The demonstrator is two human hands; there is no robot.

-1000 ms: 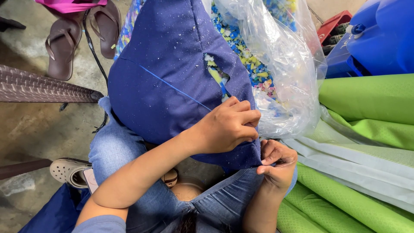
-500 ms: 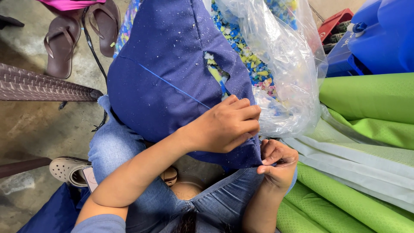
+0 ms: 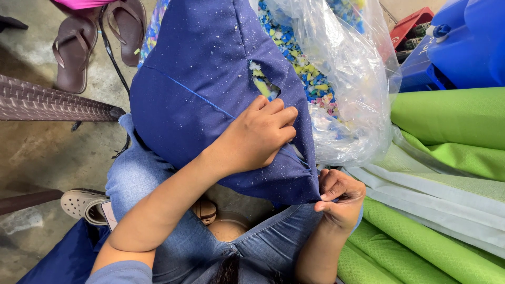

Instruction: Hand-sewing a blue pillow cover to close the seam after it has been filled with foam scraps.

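Blue cushion [image 3: 210,89] on the lap, beside the clear bag [image 3: 342,79]: soft, light, probably yielding. Left hand [image 3: 258,137] presses closed below its open seam gap; right hand [image 3: 339,197] pinches its lower corner, the firmest hold.

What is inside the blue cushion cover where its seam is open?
Through the gap in the blue cushion cover, yellow and white foam pieces show. The left hand presses beside it; the right hand pinches the corner. Deeper filling is covered by fabric.
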